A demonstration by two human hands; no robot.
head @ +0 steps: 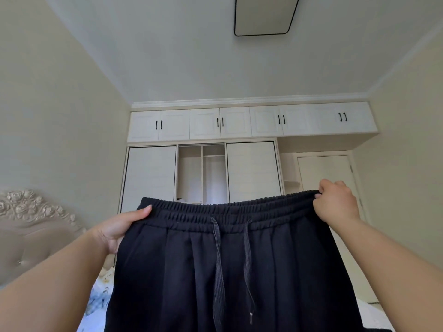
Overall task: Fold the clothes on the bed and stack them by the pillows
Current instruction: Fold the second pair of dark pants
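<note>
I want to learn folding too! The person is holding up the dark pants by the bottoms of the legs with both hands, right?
Not quite. Both hands, left hand and right hand, hold the dark pants up by the elastic waistband, not the leg bottoms. The head view shows the drawstring hanging below it.

Cream walls [60, 116], white wardrobe [251, 168] with overhead cabinets [239, 122], ceiling light [266, 15].
</note>
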